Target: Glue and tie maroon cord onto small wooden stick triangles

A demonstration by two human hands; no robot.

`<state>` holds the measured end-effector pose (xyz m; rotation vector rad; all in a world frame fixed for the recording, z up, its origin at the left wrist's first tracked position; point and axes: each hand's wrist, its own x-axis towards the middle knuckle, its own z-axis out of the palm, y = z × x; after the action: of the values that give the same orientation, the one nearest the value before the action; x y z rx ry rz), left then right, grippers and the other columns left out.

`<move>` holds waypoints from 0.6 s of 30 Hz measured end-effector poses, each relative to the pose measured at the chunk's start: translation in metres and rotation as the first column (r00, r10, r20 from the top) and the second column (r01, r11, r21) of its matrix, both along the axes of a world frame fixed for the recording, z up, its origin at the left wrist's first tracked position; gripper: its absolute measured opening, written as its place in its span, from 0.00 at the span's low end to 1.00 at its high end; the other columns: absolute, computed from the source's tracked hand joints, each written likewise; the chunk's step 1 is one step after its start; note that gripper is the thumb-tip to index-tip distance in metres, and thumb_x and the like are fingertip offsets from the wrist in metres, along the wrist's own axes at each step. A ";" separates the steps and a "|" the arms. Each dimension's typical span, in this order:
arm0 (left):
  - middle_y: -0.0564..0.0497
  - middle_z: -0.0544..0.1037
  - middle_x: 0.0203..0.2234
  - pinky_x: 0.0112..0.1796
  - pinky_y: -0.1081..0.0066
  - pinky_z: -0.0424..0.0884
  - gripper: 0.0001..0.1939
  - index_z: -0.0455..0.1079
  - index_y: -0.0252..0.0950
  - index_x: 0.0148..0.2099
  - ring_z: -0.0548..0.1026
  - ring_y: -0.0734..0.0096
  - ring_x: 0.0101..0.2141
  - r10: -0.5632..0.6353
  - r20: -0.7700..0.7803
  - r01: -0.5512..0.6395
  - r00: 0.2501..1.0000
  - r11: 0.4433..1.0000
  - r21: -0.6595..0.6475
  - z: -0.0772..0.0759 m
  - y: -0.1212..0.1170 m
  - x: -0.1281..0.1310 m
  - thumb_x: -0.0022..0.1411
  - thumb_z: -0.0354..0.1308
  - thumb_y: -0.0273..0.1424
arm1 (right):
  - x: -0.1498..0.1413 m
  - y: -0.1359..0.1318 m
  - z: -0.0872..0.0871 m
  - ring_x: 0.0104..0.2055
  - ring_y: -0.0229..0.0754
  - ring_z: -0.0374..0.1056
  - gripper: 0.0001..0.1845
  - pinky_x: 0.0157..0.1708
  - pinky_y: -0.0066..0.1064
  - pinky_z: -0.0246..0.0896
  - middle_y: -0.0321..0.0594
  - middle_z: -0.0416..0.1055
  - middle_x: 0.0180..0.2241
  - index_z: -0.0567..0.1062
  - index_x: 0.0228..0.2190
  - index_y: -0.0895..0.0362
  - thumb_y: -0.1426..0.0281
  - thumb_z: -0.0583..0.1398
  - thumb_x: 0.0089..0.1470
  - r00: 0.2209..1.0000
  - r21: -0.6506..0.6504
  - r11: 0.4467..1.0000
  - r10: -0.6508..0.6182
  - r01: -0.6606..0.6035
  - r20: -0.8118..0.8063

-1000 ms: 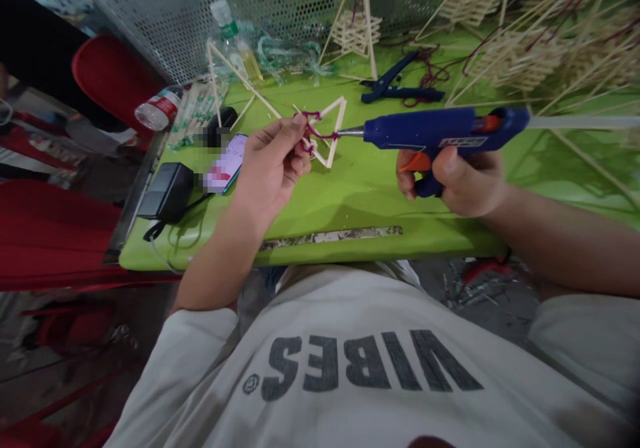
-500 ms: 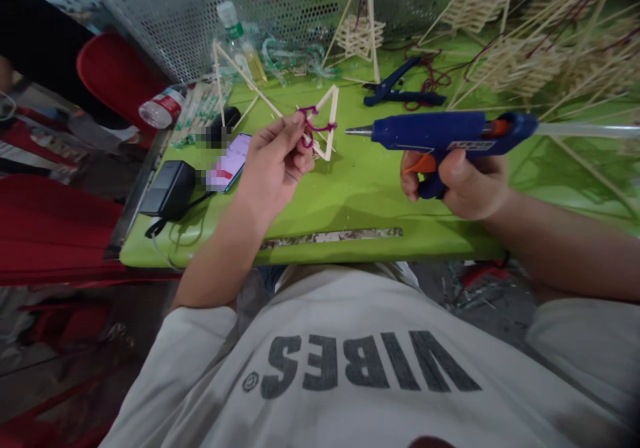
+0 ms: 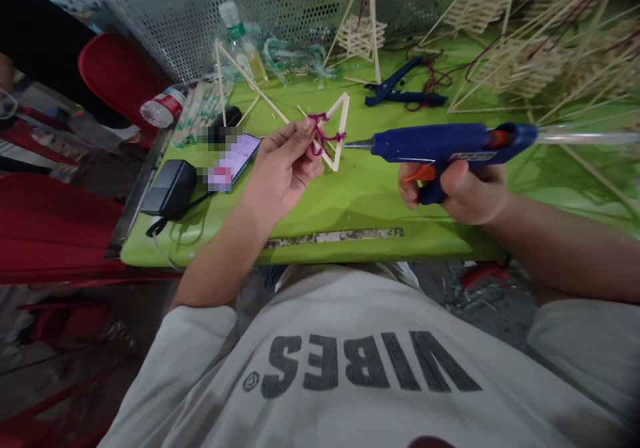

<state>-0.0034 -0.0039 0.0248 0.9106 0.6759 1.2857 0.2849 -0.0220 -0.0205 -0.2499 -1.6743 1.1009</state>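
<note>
Between the thumb and fingers of my left hand (image 3: 287,165) is a small triangular frame of pale wooden sticks (image 3: 344,116). Purple string (image 3: 325,143) is tied onto its sides, and part of the frame is hidden by my fingers. My right hand (image 3: 470,191) grips a blue glue gun (image 3: 430,143) with an orange trigger. A clear glue stick (image 3: 580,135) runs out of its back end. The nozzle points left, and its tip is right by the string on the frame's near side; whether it touches, I cannot tell.
Behind the glue gun lie blue-handled cutters (image 3: 400,91) beside loose purple string. Stick structures (image 3: 525,61) crowd the back right. At the left are a phone (image 3: 235,161), a black adapter (image 3: 169,188), wrapped chopsticks (image 3: 200,111) and plastic bottles (image 3: 163,107). A perforated metal panel (image 3: 165,15) stands behind.
My left hand has shifted a little right with the stick frame, turning it slightly. The glue gun has dropped slightly, and the gap between nozzle and frame has narrowed.
</note>
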 end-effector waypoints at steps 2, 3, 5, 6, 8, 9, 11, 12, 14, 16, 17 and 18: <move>0.59 0.74 0.22 0.24 0.82 0.66 0.22 0.76 0.35 0.32 0.69 0.85 0.18 -0.012 0.004 0.012 1.000 1.000 0.018 -0.001 0.000 0.000 0.82 0.74 0.30 | 0.000 0.001 0.001 0.28 0.39 0.77 0.20 0.23 0.29 0.75 0.41 0.80 0.34 0.89 0.51 0.57 0.53 0.67 0.82 1.000 0.010 1.000 0.002 -0.002 -0.002; 0.59 0.74 0.22 0.24 0.81 0.67 0.22 0.76 0.35 0.32 0.70 0.85 0.18 -0.014 0.003 0.014 1.000 1.000 0.023 -0.002 0.000 -0.001 0.81 0.76 0.31 | 0.000 0.001 0.001 0.28 0.39 0.77 0.20 0.23 0.29 0.76 0.41 0.80 0.34 0.89 0.51 0.57 0.53 0.67 0.82 1.000 0.015 1.000 0.003 -0.003 -0.004; 0.59 0.74 0.22 0.24 0.81 0.66 0.22 0.76 0.36 0.32 0.70 0.84 0.19 -0.017 0.002 0.017 1.000 0.999 0.034 -0.004 0.002 -0.002 0.77 0.80 0.35 | -0.001 0.002 0.002 0.27 0.39 0.77 0.19 0.22 0.28 0.75 0.41 0.80 0.33 0.89 0.51 0.57 0.53 0.68 0.82 1.000 0.026 1.000 0.001 -0.001 -0.010; 0.59 0.74 0.23 0.24 0.81 0.66 0.23 0.75 0.36 0.32 0.70 0.84 0.19 -0.024 0.006 0.023 1.000 0.999 0.042 -0.006 0.003 -0.004 0.75 0.82 0.36 | -0.001 0.002 0.002 0.27 0.39 0.77 0.19 0.22 0.28 0.75 0.41 0.80 0.33 0.90 0.51 0.57 0.54 0.68 0.82 1.000 0.030 1.000 -0.001 0.002 -0.013; 0.59 0.74 0.22 0.24 0.80 0.67 0.25 0.75 0.37 0.32 0.70 0.83 0.19 -0.048 0.018 0.046 0.999 0.997 0.060 -0.007 0.005 -0.006 0.71 0.86 0.40 | -0.001 0.003 0.001 0.27 0.38 0.77 0.18 0.22 0.28 0.75 0.42 0.80 0.34 0.90 0.51 0.57 0.55 0.67 0.82 1.000 0.036 0.999 -0.008 0.009 -0.020; 0.59 0.73 0.22 0.24 0.80 0.68 0.26 0.75 0.37 0.32 0.69 0.83 0.19 -0.065 0.020 0.064 0.998 0.996 0.065 -0.007 0.006 -0.007 0.69 0.87 0.42 | -0.002 0.003 0.000 0.27 0.38 0.77 0.18 0.22 0.27 0.74 0.42 0.80 0.34 0.91 0.52 0.57 0.56 0.67 0.82 1.000 0.040 0.999 -0.013 0.014 -0.027; 0.59 0.74 0.23 0.25 0.79 0.69 0.26 0.76 0.37 0.34 0.69 0.82 0.20 -0.097 0.000 0.097 0.995 0.992 0.081 -0.007 0.006 -0.008 0.67 0.88 0.44 | -0.003 0.003 -0.002 0.26 0.37 0.77 0.19 0.21 0.27 0.74 0.42 0.80 0.34 0.91 0.52 0.56 0.56 0.66 0.83 0.999 0.043 0.999 -0.023 0.024 -0.039; 0.58 0.74 0.24 0.25 0.78 0.69 0.25 0.77 0.37 0.35 0.70 0.82 0.21 -0.096 -0.024 0.098 0.995 0.990 0.105 -0.007 0.004 -0.007 0.68 0.87 0.45 | -0.004 0.003 -0.002 0.26 0.37 0.76 0.20 0.21 0.27 0.74 0.42 0.80 0.34 0.91 0.52 0.56 0.55 0.65 0.83 0.999 0.042 0.999 -0.029 0.031 -0.045; 0.57 0.75 0.26 0.26 0.77 0.69 0.24 0.78 0.39 0.37 0.71 0.80 0.22 -0.011 -0.091 0.029 0.996 0.979 0.202 -0.008 -0.001 -0.003 0.71 0.85 0.49 | -0.005 0.002 -0.002 0.26 0.37 0.76 0.20 0.20 0.27 0.73 0.41 0.79 0.33 0.91 0.51 0.56 0.55 0.64 0.84 0.998 0.037 0.998 -0.039 0.040 -0.049; 0.57 0.76 0.29 0.27 0.75 0.70 0.25 0.78 0.41 0.39 0.73 0.78 0.24 0.190 -0.126 -0.134 0.974 0.924 0.358 -0.011 -0.007 0.001 0.73 0.83 0.53 | -0.006 0.001 0.000 0.25 0.37 0.75 0.21 0.20 0.27 0.72 0.40 0.78 0.31 0.90 0.51 0.56 0.54 0.64 0.84 0.997 0.033 0.998 -0.058 0.059 -0.043; 0.56 0.76 0.30 0.29 0.74 0.71 0.26 0.78 0.42 0.40 0.75 0.77 0.26 0.309 -0.111 -0.232 0.945 0.866 0.442 -0.014 -0.011 0.001 0.73 0.82 0.56 | -0.006 0.001 0.001 0.24 0.37 0.75 0.21 0.20 0.27 0.71 0.39 0.78 0.31 0.90 0.50 0.56 0.54 0.64 0.84 0.996 0.032 0.997 -0.073 0.075 -0.043; 0.55 0.76 0.32 0.31 0.72 0.74 0.27 0.77 0.43 0.40 0.77 0.74 0.28 0.414 -0.084 -0.319 0.906 0.801 0.506 -0.018 -0.013 -0.001 0.72 0.81 0.59 | -0.006 0.001 0.003 0.24 0.37 0.75 0.21 0.20 0.28 0.71 0.39 0.78 0.30 0.90 0.49 0.56 0.53 0.64 0.84 0.995 0.028 0.995 -0.092 0.093 -0.042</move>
<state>-0.0042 -0.0171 0.0071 1.3735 0.7177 1.7829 0.2790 -0.0210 -0.0175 -0.2814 -1.6252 1.0051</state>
